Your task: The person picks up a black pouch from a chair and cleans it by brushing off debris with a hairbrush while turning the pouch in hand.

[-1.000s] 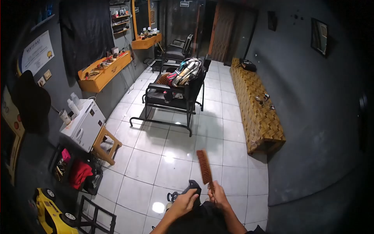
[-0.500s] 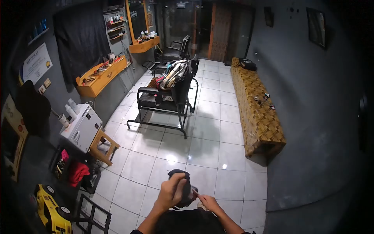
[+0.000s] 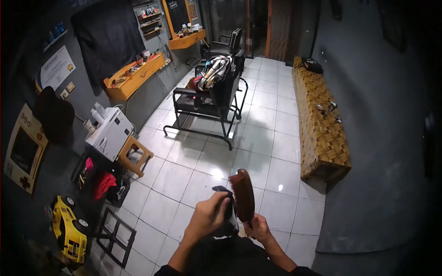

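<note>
My right hand (image 3: 259, 228) is closed round the handle of a brown brush (image 3: 243, 195), which stands upright with its bristles facing left. Just left of it, my left hand (image 3: 210, 214) is wrapped round a dark object (image 3: 227, 221), perhaps a cap or cloth; its full shape is hidden by the fingers. The bristles are close beside the dark object; whether they touch it I cannot tell.
Ahead stands a black barber chair (image 3: 216, 99) with a striped cloth (image 3: 215, 72). A patterned bench (image 3: 321, 124) runs along the right wall. At left are a white cabinet (image 3: 110, 133), a wooden stool (image 3: 135, 155), a yellow toy car (image 3: 70, 227) and a black frame (image 3: 116, 237).
The brush, low and mostly hidden half a second ago, is now raised upright beside the dark object. My left hand still grips that object. The camera view has shifted.
</note>
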Demonstrator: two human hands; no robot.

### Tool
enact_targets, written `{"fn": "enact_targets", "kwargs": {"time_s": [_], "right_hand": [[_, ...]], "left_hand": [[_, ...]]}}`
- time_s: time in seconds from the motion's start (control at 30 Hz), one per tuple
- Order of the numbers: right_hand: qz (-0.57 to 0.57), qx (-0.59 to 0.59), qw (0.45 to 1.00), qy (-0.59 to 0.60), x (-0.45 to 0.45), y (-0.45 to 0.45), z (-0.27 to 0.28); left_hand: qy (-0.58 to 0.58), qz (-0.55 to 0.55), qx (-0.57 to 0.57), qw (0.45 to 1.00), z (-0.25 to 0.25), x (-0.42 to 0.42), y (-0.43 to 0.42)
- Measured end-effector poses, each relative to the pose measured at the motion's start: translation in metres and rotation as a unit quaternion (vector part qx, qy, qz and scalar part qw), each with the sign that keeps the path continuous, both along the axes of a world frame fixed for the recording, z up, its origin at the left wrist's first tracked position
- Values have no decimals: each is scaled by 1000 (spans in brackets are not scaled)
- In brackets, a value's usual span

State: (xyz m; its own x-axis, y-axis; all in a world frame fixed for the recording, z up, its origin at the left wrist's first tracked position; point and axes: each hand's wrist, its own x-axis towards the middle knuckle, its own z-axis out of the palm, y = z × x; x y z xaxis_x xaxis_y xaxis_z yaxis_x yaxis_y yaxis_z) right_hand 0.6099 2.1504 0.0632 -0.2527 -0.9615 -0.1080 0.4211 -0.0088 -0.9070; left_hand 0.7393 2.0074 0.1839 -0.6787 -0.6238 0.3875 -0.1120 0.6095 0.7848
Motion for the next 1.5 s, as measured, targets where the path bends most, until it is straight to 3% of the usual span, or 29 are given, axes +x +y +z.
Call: {"fn": "enact_targets", "kwargs": {"time_s": [0.07, 0.17, 0.27, 0.33, 0.43, 0.47, 0.5, 0.53, 0.57, 0.63, 0.7, 0.8, 0.87, 0.9, 0.93, 0.97, 1.0, 1.07, 1.17, 1.2, 1.23, 1.27, 1.3, 1.33, 1.37, 1.43, 1.47, 1.5], "right_hand": [[-2, -26, 997, 70, 2, 0, -1], [-57, 76, 964, 247, -19, -1, -90], [-11, 320, 818, 478, -41, 32, -173], [86, 454, 744, 482, -56, 65, -210], [36, 478, 736, 479, -61, 84, -241], [0, 391, 776, 495, -70, 82, -254], [-46, 342, 854, 389, -73, 73, -232], [-62, 349, 914, 197, -68, 55, -165], [-39, 266, 957, 112, -70, 43, -126], [-8, 163, 986, -18, -72, 32, -69], [39, 25, 999, -14, -65, 28, -21], [57, -63, 996, 42, -59, 21, -19], [79, 73, 988, 112, -66, 21, -50], [93, 140, 975, 148, -73, 21, -79], [84, 220, 929, 285, -77, 25, -127], [82, 292, 873, 382, -83, 34, -152], [65, 345, 769, 534, -85, 49, -183], [146, 471, 663, 564, -91, 75, -205], [95, 499, 678, 532, -96, 89, -224], [73, 455, 706, 538, -99, 86, -227], [28, 352, 769, 534, -107, 81, -234], [-52, 288, 880, 375, -94, 66, -178], [-62, 224, 956, 178, -83, 53, -119], [-46, 187, 981, 21, -79, 46, -83], [-21, 110, 993, -26, -75, 46, -61], [31, -10, 999, -26, -64, 47, -27], [90, -76, 992, -41, -66, 49, -37], [125, -44, 990, -51, -64, 48, -27]], "left_hand": [[-9, 15, -4, 1000, 2, -4, 10], [90, 13, -66, 994, 8, 0, 11], [153, 39, -48, 986, 15, 4, 9], [169, 76, -34, 982, 12, 1, 9], [100, 3, -7, 995, 16, -2, 12], [41, -33, 9, 999, 17, -1, 13], [35, -57, 6, 998, 15, -6, 14], [30, -81, 4, 996, 9, -12, 16], [24, -103, 4, 994, 5, -16, 19], [13, -133, 7, 991, 4, -21, 25], [19, -156, 7, 988, 5, -27, 30], [71, -159, -95, 980, 7, -26, 31], [124, -133, -146, 972, 12, -25, 31], [121, -112, -169, 972, 14, -19, 31], [120, -88, -198, 969, 17, -12, 29], [119, -63, -229, 964, 19, -6, 26], [169, -55, -211, 961, 15, -2, 27], [184, -33, -182, 965, 16, 6, 31], [164, -24, -111, 980, 14, 10, 34], [148, -19, -93, 984, 12, 7, 37], [132, -13, -73, 988, 9, 3, 42], [112, -18, -22, 993, 14, 0, 47], [100, -21, -28, 994, 12, -5, 50], [88, -24, -36, 995, 9, -10, 51], [76, -28, -44, 996, 6, -13, 53], [60, -69, -57, 994, 3, -15, 56], [58, -91, -71, 992, 3, -16, 56], [56, -112, -86, 988, 3, -16, 57]]}}
